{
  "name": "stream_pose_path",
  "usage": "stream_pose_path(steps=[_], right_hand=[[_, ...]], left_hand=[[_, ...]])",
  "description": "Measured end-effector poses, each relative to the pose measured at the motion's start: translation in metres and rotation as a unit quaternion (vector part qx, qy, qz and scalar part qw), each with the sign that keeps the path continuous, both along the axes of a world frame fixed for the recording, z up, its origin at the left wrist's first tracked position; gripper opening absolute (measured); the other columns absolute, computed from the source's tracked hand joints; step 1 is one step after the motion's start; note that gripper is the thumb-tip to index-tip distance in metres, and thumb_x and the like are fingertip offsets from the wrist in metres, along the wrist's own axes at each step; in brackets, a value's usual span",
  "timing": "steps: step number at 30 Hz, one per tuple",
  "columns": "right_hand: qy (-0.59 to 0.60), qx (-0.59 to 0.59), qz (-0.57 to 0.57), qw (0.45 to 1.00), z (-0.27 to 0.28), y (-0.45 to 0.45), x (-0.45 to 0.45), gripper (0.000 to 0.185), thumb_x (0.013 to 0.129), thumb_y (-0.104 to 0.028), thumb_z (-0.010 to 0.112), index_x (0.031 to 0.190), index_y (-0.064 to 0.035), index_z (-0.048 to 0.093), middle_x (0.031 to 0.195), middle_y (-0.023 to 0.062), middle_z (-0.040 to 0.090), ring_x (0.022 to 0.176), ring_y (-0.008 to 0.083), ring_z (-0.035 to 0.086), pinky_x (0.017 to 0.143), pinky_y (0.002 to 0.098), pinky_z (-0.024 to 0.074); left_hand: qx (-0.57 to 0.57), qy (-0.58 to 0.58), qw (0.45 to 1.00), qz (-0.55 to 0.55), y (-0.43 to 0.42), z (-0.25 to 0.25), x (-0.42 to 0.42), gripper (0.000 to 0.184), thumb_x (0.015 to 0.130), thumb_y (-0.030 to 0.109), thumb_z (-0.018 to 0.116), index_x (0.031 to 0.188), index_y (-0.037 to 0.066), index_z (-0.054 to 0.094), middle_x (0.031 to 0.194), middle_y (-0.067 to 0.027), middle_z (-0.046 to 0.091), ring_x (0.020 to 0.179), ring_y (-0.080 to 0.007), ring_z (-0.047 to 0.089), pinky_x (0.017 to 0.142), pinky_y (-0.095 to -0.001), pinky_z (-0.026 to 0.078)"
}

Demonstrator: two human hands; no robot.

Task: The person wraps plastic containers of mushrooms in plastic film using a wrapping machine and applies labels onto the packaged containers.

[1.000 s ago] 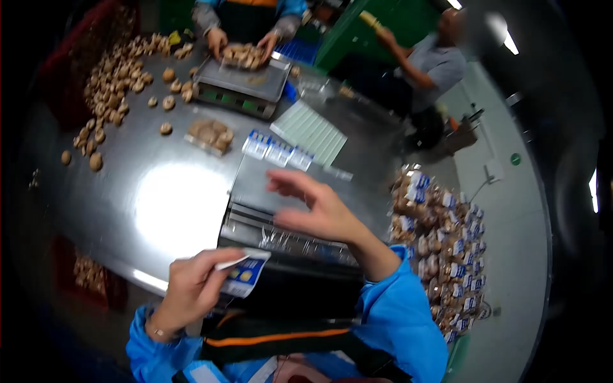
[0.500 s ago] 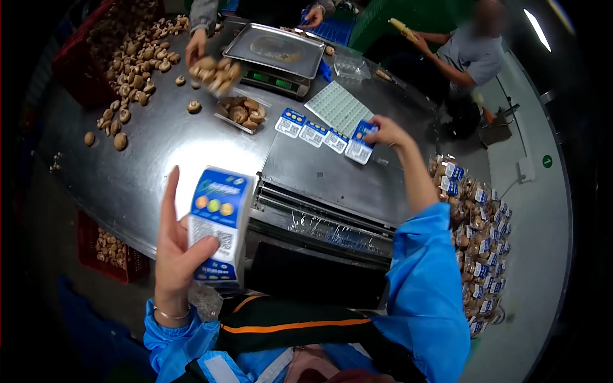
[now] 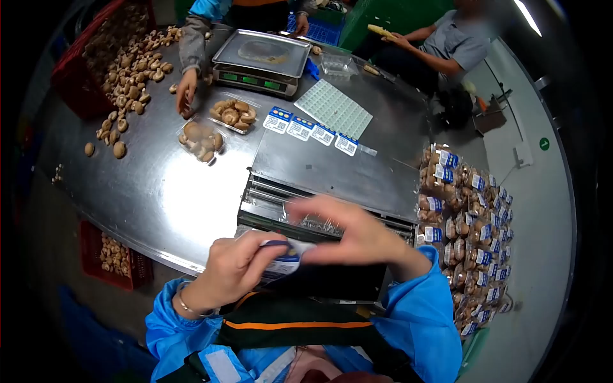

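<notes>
My left hand pinches a blue and white label roll low in front of me. My right hand is at the roll's right side, blurred, with thumb and fingers apart; its fingertips are close to the label edge. Beyond them, several blue and white labels lie in a row on the metal table, beside a pale green gridded sheet. Two clear trays of mushrooms, one nearer and one farther, sit left of the labels.
A scale stands at the back, near a co-worker's hand. Loose mushrooms spill from a red crate. Packed mushroom trays are stacked at right. A seated person holds something yellowish. A wrapping machine lies before me.
My right hand has come back from the label row to the roll. My left hand has lowered and turned the roll. A second mushroom tray now rests on the table, released by the co-worker.
</notes>
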State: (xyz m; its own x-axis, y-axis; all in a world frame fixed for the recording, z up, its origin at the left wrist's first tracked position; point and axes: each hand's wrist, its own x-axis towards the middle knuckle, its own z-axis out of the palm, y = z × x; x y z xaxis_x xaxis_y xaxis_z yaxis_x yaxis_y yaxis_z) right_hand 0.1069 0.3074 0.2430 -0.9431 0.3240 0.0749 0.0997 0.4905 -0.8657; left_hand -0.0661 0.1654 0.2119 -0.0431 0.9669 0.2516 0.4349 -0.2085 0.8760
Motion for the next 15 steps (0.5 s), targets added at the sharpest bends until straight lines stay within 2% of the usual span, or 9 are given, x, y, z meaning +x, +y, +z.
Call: stream_pose_path(steps=[1, 2, 4, 5, 7, 9, 10, 12, 15], right_hand=[[0.007, 0.027, 0.049, 0.998, 0.004, -0.010, 0.001, 0.032, 0.075, -0.009, 0.066, 0.105, -0.0033, 0.059, 0.102, 0.0097, 0.059, 0.092, 0.0214, 0.058, 0.082, 0.0314, 0.0452], [0.010, 0.051, 0.048, 0.998, 0.003, -0.008, 0.006, 0.029, 0.074, -0.009, 0.066, 0.102, -0.0031, 0.060, 0.097, 0.0097, 0.060, 0.089, 0.0225, 0.058, 0.081, 0.0316, 0.0456], [0.012, 0.096, 0.050, 0.994, -0.003, 0.003, 0.016, 0.023, 0.074, -0.008, 0.066, 0.096, -0.0028, 0.063, 0.088, 0.0098, 0.063, 0.084, 0.0248, 0.060, 0.079, 0.0321, 0.0463], [0.020, 0.083, 0.031, 0.996, -0.003, 0.012, 0.020, 0.015, 0.077, -0.007, 0.064, 0.091, -0.0026, 0.064, 0.084, 0.0077, 0.064, 0.079, 0.0200, 0.061, 0.076, 0.0300, 0.0469], [-0.070, -0.018, -0.074, 0.995, 0.000, 0.036, 0.027, 0.016, 0.081, -0.008, 0.060, 0.095, -0.0016, 0.063, 0.085, 0.0051, 0.064, 0.077, 0.0130, 0.059, 0.072, 0.0261, 0.0465], [-0.047, -0.181, -0.073, 0.980, 0.006, 0.058, 0.028, 0.019, 0.084, -0.011, 0.056, 0.098, 0.0012, 0.062, 0.084, 0.0030, 0.062, 0.076, 0.0083, 0.056, 0.069, 0.0228, 0.0457], [-0.001, -0.218, -0.069, 0.974, -0.003, 0.065, 0.028, 0.022, 0.086, -0.013, 0.054, 0.100, 0.0021, 0.061, 0.083, 0.0027, 0.060, 0.074, 0.0082, 0.055, 0.069, 0.0226, 0.0455], [0.001, -0.377, -0.110, 0.920, -0.016, 0.072, 0.039, 0.026, 0.086, -0.017, 0.054, 0.104, 0.0004, 0.060, 0.090, 0.0063, 0.062, 0.081, 0.0105, 0.058, 0.077, 0.0241, 0.0459], [-0.014, -0.253, -0.082, 0.964, -0.023, 0.073, 0.039, 0.031, 0.075, -0.007, 0.065, 0.104, 0.0010, 0.059, 0.094, 0.0088, 0.062, 0.086, 0.0145, 0.059, 0.079, 0.0267, 0.0474]], left_hand=[[-0.001, 0.020, 1.000, -0.012, 0.002, -0.002, 0.004, 0.015, 0.080, 0.004, 0.060, 0.094, 0.001, 0.060, 0.072, -0.0121, 0.063, 0.056, -0.0162, 0.061, 0.051, -0.0267, 0.047], [-0.033, 0.012, 0.999, -0.012, 0.005, -0.009, 0.008, 0.013, 0.081, 0.011, 0.062, 0.091, 0.002, 0.062, 0.065, -0.0099, 0.061, 0.051, -0.0156, 0.059, 0.048, -0.0291, 0.044], [-0.140, -0.069, 0.987, -0.038, 0.008, -0.027, 0.018, 0.018, 0.082, 0.017, 0.061, 0.092, 0.003, 0.062, 0.065, -0.0093, 0.062, 0.052, -0.0156, 0.059, 0.050, -0.0284, 0.045], [-0.193, -0.109, 0.974, -0.049, 0.008, -0.036, 0.023, 0.020, 0.083, 0.020, 0.061, 0.093, 0.003, 0.063, 0.065, -0.0090, 0.062, 0.053, -0.0156, 0.059, 0.051, -0.0281, 0.046], [-0.272, -0.098, 0.953, -0.095, 0.005, -0.054, 0.030, 0.028, 0.084, 0.029, 0.060, 0.095, 0.004, 0.065, 0.072, -0.0085, 0.066, 0.061, -0.0131, 0.062, 0.058, -0.0251, 0.049], [-0.238, -0.181, 0.953, -0.049, 0.007, -0.054, 0.038, 0.028, 0.085, 0.030, 0.059, 0.094, 0.004, 0.066, 0.074, -0.0080, 0.066, 0.062, -0.0118, 0.062, 0.058, -0.0234, 0.049], [-0.261, -0.201, 0.944, -0.034, 0.010, -0.048, 0.034, 0.028, 0.085, 0.029, 0.058, 0.095, 0.004, 0.066, 0.074, -0.0076, 0.066, 0.062, -0.0109, 0.062, 0.057, -0.0224, 0.048], [-0.286, -0.239, 0.928, -0.006, 0.014, -0.035, 0.022, 0.029, 0.085, 0.030, 0.058, 0.096, 0.004, 0.066, 0.075, -0.0073, 0.066, 0.063, -0.0088, 0.062, 0.057, -0.0199, 0.048], [-0.318, -0.240, 0.917, -0.008, 0.014, -0.039, 0.019, 0.030, 0.085, 0.030, 0.058, 0.094, 0.003, 0.066, 0.076, -0.0077, 0.066, 0.064, -0.0093, 0.062, 0.057, -0.0200, 0.048]])
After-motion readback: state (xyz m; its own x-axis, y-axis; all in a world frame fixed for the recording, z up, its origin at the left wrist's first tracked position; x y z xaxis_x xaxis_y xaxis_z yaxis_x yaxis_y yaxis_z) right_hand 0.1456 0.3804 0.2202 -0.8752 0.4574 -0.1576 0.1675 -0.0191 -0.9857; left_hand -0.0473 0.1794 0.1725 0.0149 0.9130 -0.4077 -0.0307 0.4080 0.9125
